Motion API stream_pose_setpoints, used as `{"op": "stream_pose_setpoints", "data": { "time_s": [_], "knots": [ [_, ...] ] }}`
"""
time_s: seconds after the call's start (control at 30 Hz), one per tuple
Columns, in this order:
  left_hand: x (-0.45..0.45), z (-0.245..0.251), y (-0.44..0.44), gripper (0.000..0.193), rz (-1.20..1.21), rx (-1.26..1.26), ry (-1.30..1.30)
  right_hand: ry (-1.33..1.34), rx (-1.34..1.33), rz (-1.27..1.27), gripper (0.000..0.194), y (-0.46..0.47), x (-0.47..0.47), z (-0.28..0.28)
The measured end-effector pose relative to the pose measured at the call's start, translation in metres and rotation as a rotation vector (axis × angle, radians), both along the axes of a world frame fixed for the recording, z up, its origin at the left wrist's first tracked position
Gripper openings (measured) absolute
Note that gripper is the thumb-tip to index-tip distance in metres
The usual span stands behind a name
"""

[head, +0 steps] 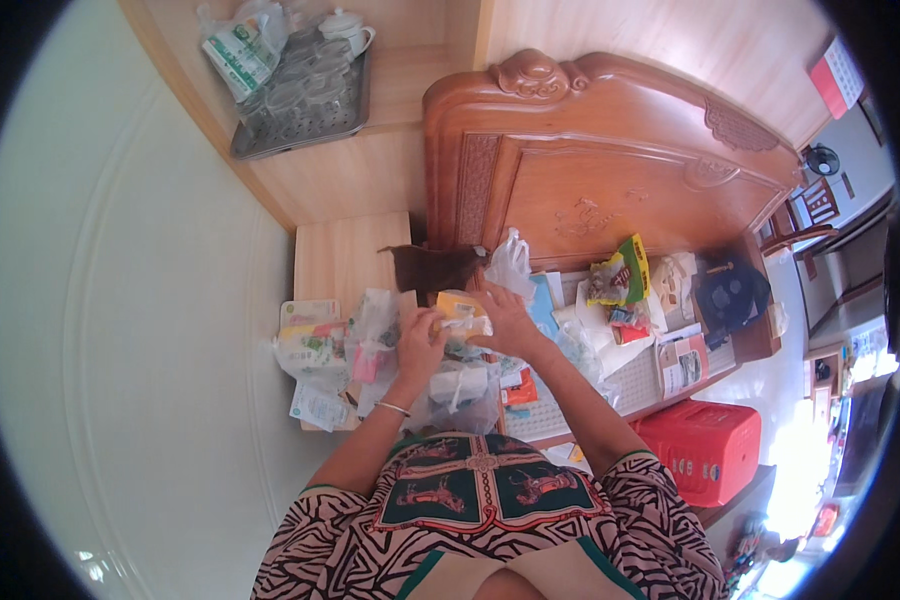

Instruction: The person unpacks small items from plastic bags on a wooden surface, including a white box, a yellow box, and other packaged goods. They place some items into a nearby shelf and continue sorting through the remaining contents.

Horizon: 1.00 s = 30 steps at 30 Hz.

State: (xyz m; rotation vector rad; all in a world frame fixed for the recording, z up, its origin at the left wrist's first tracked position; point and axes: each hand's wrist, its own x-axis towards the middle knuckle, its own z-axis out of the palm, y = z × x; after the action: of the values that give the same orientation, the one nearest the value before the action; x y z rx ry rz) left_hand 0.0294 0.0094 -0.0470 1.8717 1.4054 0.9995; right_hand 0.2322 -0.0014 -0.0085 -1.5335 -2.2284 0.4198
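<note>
My left hand [420,349] and my right hand [511,324] are on either side of a yellow box in a clear plastic bag [463,315], both with fingers on it. Just below lies a tied clear plastic bag with white contents [459,384]. To the left are a clear bag holding something pink [369,345] and a plastic bag with printed packets [313,352]. Behind the hands is a dark brown cloth or bag [435,268]. A white plastic bag [511,266] stands beside my right hand, against the carved wooden headboard-like panel [615,199].
A metal tray [300,139] with glasses and a lidded white cup [345,28] stands on the upper left shelf. On the right are a yellow-green snack bag [621,276], a dark blue cap or bag [731,296] and a booklet [682,364]. A red plastic bin [701,450] stands at the lower right.
</note>
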Motion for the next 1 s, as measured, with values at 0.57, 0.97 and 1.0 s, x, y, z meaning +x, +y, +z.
{"op": "stream_pose_setpoints", "data": {
  "time_s": [0.57, 0.97, 1.0],
  "knots": [
    [-0.037, 0.043, 0.02, 0.085, -0.23, -0.157, -0.109, 0.09, -0.021, -0.062, 0.08, 0.02, -0.001, 0.058],
    [-0.034, 0.17, 0.037, 0.095, -0.407, -0.352, -0.712, 0.221, -0.113, 0.276, 0.076, 0.038, -0.022, 0.234],
    [-0.036, 0.178, 0.042, 0.093, -0.394, -0.349, -0.728, 0.293, -0.05, 0.326, 0.074, 0.046, -0.025, 0.24]
  ]
}}
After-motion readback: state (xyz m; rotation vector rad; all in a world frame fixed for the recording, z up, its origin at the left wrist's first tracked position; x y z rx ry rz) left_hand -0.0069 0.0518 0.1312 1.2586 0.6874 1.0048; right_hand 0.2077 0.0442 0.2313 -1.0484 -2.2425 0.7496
